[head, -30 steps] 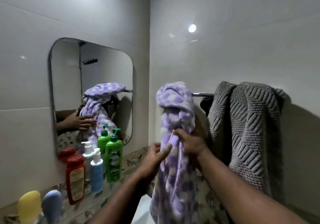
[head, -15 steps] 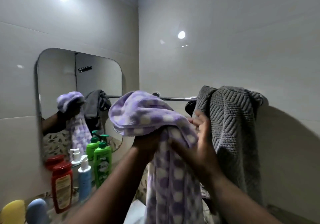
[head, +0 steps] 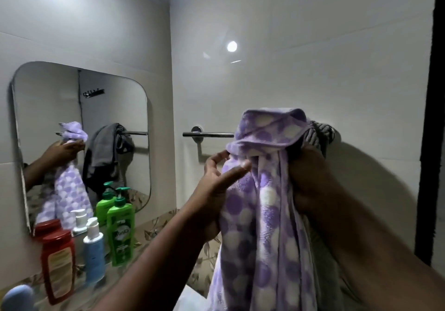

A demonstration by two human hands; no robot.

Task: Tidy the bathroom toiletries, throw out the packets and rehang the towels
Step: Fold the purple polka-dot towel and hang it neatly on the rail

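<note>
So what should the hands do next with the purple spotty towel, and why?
Probably slide the bunched top of the purple towel left along the rail and spread it flat. The right hand grips it near the top and the left hand is open beside it. The rail is bare on that side, and the grey towel crowds the other.

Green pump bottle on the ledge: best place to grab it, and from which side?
Take the green bottle round its flat body below the pump, coming from the front right. It stands upright; the blue bottle crowds its left, the mirror is behind, and the pump head is narrow and would likely give a poor grip.
</note>
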